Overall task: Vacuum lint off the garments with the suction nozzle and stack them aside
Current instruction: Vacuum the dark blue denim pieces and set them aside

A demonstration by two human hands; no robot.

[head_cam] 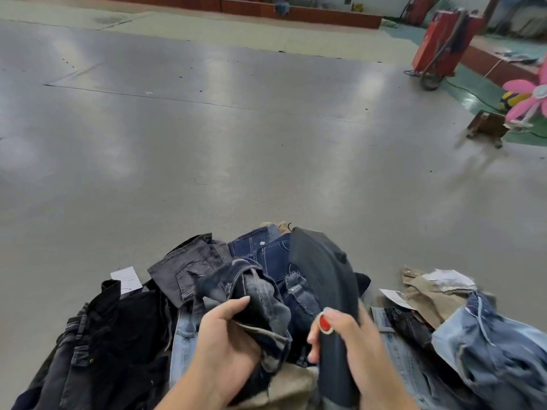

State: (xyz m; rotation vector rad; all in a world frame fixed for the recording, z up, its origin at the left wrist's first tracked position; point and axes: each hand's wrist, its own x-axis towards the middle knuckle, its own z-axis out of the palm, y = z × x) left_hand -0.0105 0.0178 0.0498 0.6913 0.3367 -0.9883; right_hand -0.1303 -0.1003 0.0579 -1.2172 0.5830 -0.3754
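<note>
From the head camera, the left hand (225,338) grips a bunched dark denim garment (260,297) over a heap of jeans (189,270) on the grey table (207,161). The right hand (346,335) curls around the dark nozzle (322,270), thumb beside its red button (325,323). More clothes (461,329) lie to the right.

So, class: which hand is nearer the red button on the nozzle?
Right. The right hand grips the nozzle with the red button under its thumb; the left hand holds dark jeans beside it.
</note>
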